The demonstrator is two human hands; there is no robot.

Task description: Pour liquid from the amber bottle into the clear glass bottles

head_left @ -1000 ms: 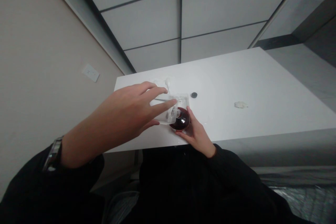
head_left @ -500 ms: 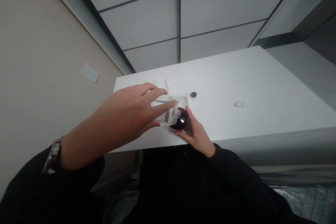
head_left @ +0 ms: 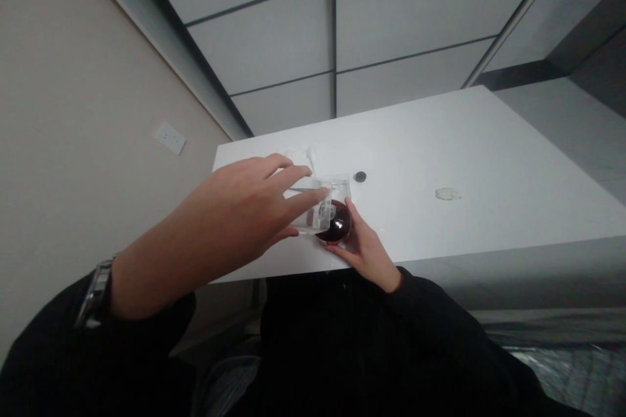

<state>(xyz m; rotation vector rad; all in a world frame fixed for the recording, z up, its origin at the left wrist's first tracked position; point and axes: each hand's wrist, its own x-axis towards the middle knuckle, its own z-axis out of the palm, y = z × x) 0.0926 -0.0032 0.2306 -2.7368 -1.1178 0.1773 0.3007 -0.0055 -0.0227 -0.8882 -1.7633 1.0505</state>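
Observation:
My left hand (head_left: 264,199) grips a clear plastic container (head_left: 320,212) from its left side, with the fingers over the top and the thumb below. The container is tilted over a dark red, rounded, glossy vessel (head_left: 338,225). My right hand (head_left: 364,241) is curled around the right side of that vessel, and the container hides part of its top. Another clear box-like piece (head_left: 342,182) shows just behind the vessel. Whether anything is running out of the container I cannot make out.
A small dark round cap (head_left: 360,176) lies behind the hands on the white table (head_left: 411,143). Farther right is a pale, oval, translucent piece (head_left: 448,193). A white spoon-like item (head_left: 312,156) lies beyond my left fingers. A wall with a socket (head_left: 170,138) borders the left.
Hardly anything differs. Both hands keep the container and the dark red vessel in almost the same place; the view has shifted very slightly.

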